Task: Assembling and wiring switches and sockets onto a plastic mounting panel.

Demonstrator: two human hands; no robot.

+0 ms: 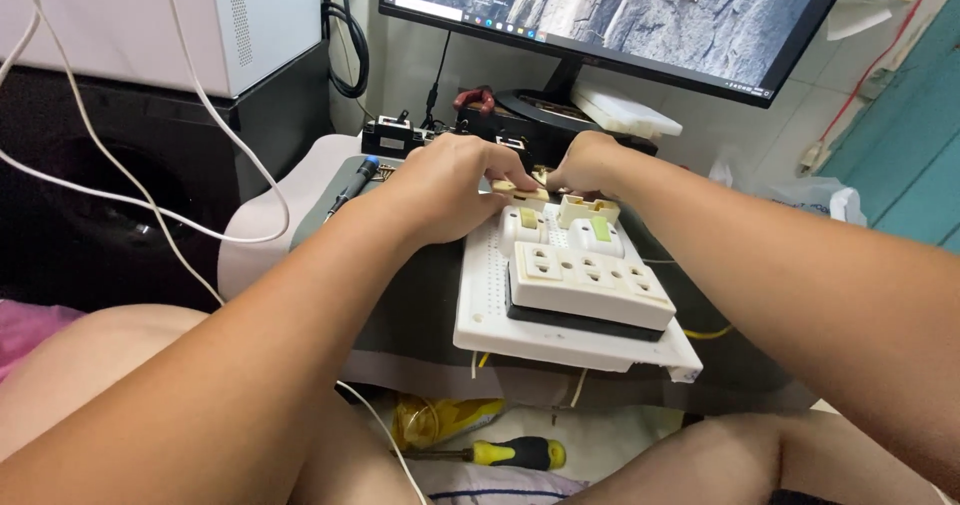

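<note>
Nearest the camera, a screwdriver [515, 453] with a yellow and black handle was seen lying on a pale cloth between the person's knees, beside a crumpled yellow wrapper [435, 420]. Beyond it, a white mounting board [480, 295] was laid on a dark mat [420, 305] on the desk, and a cream socket block [590, 283] with several outlets was fixed on a black base over it. Behind the block, 2 switch modules [560, 227] were set side by side at the board's far end.

The step in hand was judged to be the fitting of a small cream part [522, 191] at that far end. The left hand [450, 190] was closed on this part, its fingers [505, 177] pinched narrowly around it. The right hand [588, 165] was curled just behind the modules; whether its fingers gripped anything could not be told.

The next move was judged to call for careful alignment of the part, with the board held steady.

Farther off, a monitor [620, 15] stood at the back, with white cables [190, 95] trailing at the left.
</note>
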